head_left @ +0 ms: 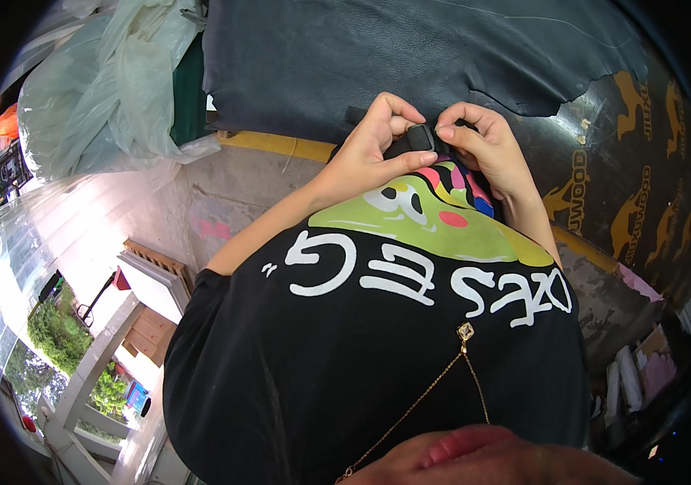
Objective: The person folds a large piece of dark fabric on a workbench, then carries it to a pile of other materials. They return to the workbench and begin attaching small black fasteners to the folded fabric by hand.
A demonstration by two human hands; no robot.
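Note:
Both hands meet in front of my black printed shirt, close to the near edge of a large dark leather sheet (410, 56). Between the thumb and fingers of my left hand (374, 149) is a small, dark, block-like piece (421, 139) with rounded corners. My right hand (491, 145) is just to the right of it, fingertips pinched together and fingers curled. Some black material shows under those fingers, but what they pinch is too small to tell. My left hand is closed on the block.
The leather lies on a dark board (604, 153) with yellow printing and a yellowish edge. A pale plastic sheet (107, 89) hangs at the far left. Rolled and folded materials (628, 376) lie at the lower right. Pale wooden framing (90, 368) stands lower left.

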